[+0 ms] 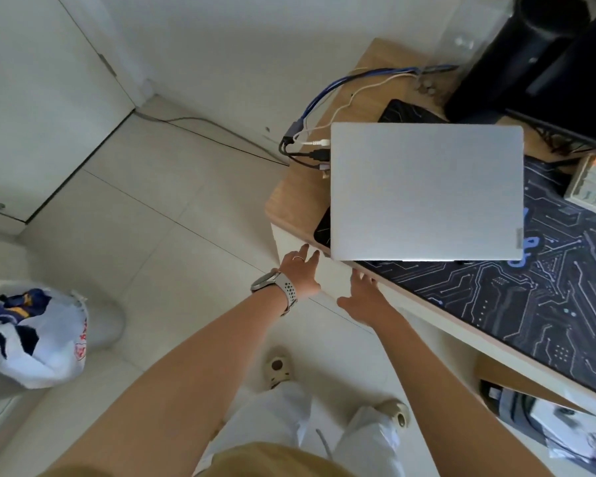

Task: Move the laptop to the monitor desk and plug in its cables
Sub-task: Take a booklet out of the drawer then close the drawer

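— Pale floor tiles (pixel 145 208) run under your feet, with a white printed plastic bag (pixel 31 339) at near left. Where are your hands?

— Both are out in front of me, holding nothing. My left hand (pixel 300 273), the one with the watch (pixel 276 287), has its fingers straight and a little spread, the tips just short of the near left corner of the wood-topped desk (pixel 289 201). My right hand (pixel 362 297) is beside it, fingers relaxed and open, at the desk's near edge.

— And the laptop?

— The silver closed laptop (pixel 427 191) lies flat on the desk just beyond my fingertips, its near part over the dark circuit-patterned desk mat (pixel 530 304). I touch neither.

— Cables?

— Along the laptop's far left side I see a white plug (pixel 319 142) and a black plug (pixel 319 154) sitting at its edge, and something smaller below them that I cannot make out. The blue, white and black cables (pixel 358 80) loop off the desk's left end and run back to the far right, toward the black monitor (pixel 547 63). A pale keyboard (pixel 592 184) sits at the right.

— So how far along?

— I judge the move done, since the laptop rests on the monitor desk. The plugs look seated, though I cannot tell how fully. Little seems left but checking them.
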Demonstrator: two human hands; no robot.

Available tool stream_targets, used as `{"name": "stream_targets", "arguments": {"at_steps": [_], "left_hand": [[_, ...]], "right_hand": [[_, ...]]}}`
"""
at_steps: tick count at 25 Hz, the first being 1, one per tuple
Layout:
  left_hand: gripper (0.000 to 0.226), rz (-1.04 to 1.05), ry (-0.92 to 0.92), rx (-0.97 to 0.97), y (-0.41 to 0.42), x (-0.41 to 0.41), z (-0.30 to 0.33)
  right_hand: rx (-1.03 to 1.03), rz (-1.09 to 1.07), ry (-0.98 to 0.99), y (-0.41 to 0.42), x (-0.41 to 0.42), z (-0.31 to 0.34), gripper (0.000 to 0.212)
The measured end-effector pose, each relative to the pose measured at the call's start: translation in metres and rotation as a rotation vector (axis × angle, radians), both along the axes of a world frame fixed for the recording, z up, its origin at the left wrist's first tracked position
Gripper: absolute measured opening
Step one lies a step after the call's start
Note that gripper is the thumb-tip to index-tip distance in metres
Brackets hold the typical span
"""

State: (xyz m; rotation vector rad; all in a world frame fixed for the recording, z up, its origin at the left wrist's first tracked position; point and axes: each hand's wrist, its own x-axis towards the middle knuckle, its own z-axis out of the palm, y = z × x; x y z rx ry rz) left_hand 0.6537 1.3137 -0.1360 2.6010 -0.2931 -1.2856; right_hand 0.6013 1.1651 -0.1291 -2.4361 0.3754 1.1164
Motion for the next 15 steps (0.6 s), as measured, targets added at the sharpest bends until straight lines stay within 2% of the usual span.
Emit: {"name": "stream_targets", "arguments": {"at_steps": [2, 7, 12, 15], "left_hand": [[0.081, -0.007, 0.011, 0.011, 0.001, 0.0, -0.005], [0.076, -0.04, -0.036, -0.026, 0.0, 0.0, -0.002], [0.074, -0.096, -0.106, 0.047, 0.012, -0.002, -0.002], [0.073, -0.111, -0.11, 0.094, 0.023, -0.01, -0.002]], "right_hand": [[-0.067, 0.007, -0.014, 0.003, -0.002, -0.007, 0.085], [-0.132, 0.048, -0.028, -0.006, 0.006, -0.004, 0.069], [-0.205, 0.134, -0.003, 0.012, -0.008, 0.002, 0.075], [-0.211, 0.177, 0.016, 0.017, -0.019, 0.005, 0.071]]}}
